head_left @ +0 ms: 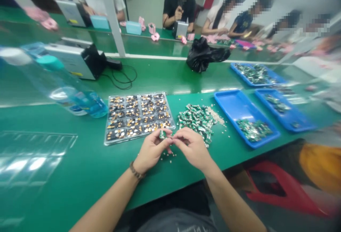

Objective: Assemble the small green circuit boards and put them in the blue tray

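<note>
Left hand [147,154]: your thumb and fingers closed on one small green circuit board [162,134], raised over the bench [87,185] directly before you; right hand [194,149]: thumb and fingertip pinched together just beside it, anything between them too small to tell

Handling, as judged: very light, stiff, smooth enough to slip, its mounted parts easily harmed; take it by the edges, off the faces

Beneath your fingers: pale bits [171,161], loose

Beyond, to your right: heap of circuit boards [194,118]; farther, blue tray [233,106], partly filled

To your left: clear compartment tray [113,141] of small dark, orange and silvery components [133,121]
</note>
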The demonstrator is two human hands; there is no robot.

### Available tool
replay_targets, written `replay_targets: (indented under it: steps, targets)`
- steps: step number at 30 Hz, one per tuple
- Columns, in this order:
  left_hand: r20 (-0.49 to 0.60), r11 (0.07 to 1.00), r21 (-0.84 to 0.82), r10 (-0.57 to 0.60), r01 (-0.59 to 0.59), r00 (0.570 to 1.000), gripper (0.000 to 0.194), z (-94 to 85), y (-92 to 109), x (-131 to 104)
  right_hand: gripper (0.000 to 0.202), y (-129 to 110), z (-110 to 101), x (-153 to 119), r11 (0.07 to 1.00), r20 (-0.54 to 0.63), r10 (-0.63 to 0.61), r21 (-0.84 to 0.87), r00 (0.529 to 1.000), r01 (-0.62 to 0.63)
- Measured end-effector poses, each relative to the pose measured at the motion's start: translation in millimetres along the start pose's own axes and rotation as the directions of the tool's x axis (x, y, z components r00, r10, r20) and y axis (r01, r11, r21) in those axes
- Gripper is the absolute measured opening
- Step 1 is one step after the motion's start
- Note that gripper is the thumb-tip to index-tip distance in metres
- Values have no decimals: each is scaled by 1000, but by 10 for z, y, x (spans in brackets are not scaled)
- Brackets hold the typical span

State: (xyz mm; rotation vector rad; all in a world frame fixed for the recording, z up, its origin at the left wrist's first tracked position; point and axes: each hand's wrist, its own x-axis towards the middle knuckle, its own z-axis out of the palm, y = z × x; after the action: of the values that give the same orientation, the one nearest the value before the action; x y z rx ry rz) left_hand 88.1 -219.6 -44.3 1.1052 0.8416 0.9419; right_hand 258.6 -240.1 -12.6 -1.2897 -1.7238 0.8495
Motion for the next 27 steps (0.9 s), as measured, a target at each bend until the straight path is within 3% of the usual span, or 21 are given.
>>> replay_targets:
  steps: [3,7,11,14,19,27]
  targets:
    - [-31,999,53,-5,7,999,34,20,19,-8,12,3,-46,6,998,52,60,12,997,-61]
    - [-65,980,197,24,-11,998,37,29,23,-17,12,-16,19,32,957,50,201,203,978,-207]
    - [-36,951,305,57,-44,998,40,0,-7,-10,11,-40,60,98,954,84,175,232,981,-190]
    - [-6,922,379,87,-78,996,27,-18,-13,-5,11,-48,9,146,956,178,176,205,968,-212]
    - [82,971,232,31,-49,996,24,0,30,-5,12,-33,-35,176,911,269,214,291,939,-291]
    - [137,990,143,-27,7,990,30,5,32,17,24,72,56,145,821,256,282,434,925,-370]
